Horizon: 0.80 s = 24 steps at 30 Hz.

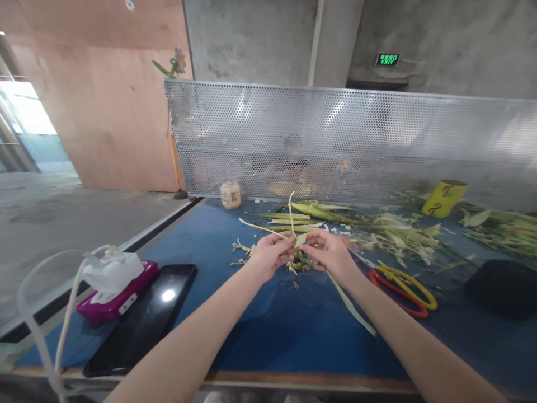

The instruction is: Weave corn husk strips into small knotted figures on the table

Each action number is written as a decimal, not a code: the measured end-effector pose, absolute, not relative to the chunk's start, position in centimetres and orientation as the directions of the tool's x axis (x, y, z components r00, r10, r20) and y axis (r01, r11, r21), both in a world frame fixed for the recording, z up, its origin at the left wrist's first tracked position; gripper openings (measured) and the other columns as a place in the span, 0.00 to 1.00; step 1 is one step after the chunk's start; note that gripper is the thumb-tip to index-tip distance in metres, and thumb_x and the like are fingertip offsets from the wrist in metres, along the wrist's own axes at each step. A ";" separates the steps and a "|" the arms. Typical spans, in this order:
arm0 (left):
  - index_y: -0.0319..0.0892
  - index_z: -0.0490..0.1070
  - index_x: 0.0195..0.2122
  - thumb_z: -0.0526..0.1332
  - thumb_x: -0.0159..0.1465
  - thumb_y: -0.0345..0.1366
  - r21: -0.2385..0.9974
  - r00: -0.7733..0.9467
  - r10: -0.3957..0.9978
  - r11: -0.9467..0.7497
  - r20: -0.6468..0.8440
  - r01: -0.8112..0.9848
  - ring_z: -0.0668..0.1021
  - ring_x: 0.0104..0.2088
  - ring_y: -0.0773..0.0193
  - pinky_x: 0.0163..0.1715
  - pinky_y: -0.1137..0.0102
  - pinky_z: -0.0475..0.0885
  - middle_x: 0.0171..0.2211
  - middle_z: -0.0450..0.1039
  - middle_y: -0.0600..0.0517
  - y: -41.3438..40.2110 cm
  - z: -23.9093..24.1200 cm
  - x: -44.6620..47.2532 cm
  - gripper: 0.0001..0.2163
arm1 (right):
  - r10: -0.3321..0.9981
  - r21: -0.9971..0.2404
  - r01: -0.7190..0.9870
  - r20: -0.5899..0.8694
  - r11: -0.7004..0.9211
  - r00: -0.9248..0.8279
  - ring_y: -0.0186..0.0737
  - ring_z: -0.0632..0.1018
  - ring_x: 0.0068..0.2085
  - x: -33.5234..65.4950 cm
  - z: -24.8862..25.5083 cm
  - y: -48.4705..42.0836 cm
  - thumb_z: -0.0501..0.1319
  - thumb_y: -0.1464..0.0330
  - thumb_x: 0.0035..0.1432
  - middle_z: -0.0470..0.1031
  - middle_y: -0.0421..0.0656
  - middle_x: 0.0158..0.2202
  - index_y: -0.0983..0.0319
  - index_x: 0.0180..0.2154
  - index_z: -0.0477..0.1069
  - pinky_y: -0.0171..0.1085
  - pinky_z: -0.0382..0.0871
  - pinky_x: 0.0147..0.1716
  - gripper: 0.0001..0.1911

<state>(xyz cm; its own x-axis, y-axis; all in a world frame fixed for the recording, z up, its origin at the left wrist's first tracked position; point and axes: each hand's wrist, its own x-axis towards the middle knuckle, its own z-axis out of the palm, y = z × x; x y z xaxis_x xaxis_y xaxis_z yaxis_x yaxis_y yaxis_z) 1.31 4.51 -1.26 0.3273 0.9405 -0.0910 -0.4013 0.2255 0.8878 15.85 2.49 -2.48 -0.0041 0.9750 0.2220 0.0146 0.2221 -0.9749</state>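
Both hands (300,254) pinch leaf strips (300,240) (above table (268,330)).

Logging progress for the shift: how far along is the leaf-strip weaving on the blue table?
Done: a few small woven pieces lie by the left hand, with trimmings scattered around them. In hand: both hands, left and right hand, pinch one pale leaf strip at a fold, its tail trailing toward the table edge. Left: a large pile of uncut leaves behind; scissors lie idle.

**Legible signs and lettering**

A green lit sign (387,59), mounted high on the concrete wall (251,39), reads "EXIT" beneath small characters too blurred to read. The yellow cup (443,198) bears red markings that cannot be read.
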 end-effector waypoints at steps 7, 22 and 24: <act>0.32 0.68 0.35 0.65 0.46 0.21 0.898 0.287 0.957 0.165 -0.045 -0.409 0.73 0.17 0.72 0.19 0.77 0.70 0.19 0.73 0.53 4.3 -1.2 1.7 0.14 | 0.970 -0.966 0.104 0.241 0.237 0.032 0.24 0.60 0.14 15.7 -2.3 2.1 0.65 0.62 0.40 0.64 0.34 0.19 0.62 0.27 0.64 0.28 0.50 0.10 0.14; 0.34 0.72 0.32 0.69 0.40 0.25 0.930 0.303 0.953 0.128 -0.019 -0.344 0.71 0.19 0.73 0.19 0.77 0.64 0.21 0.74 0.53 4.1 -1.4 1.7 0.16 | 0.956 -0.943 0.217 0.277 0.252 0.095 0.26 0.62 0.12 16.0 -2.8 2.4 0.60 0.60 0.47 0.67 0.34 0.16 0.60 0.26 0.58 0.29 0.51 0.11 0.12; 0.34 0.72 0.33 0.69 0.41 0.27 0.938 0.300 0.954 0.100 0.005 -0.332 0.69 0.17 0.74 0.18 0.76 0.62 0.20 0.74 0.53 4.3 -1.5 1.7 0.15 | 0.958 -0.943 0.223 0.273 0.247 0.091 0.26 0.62 0.12 16.0 -2.7 2.3 0.60 0.60 0.47 0.67 0.33 0.16 0.60 0.27 0.58 0.29 0.51 0.11 0.13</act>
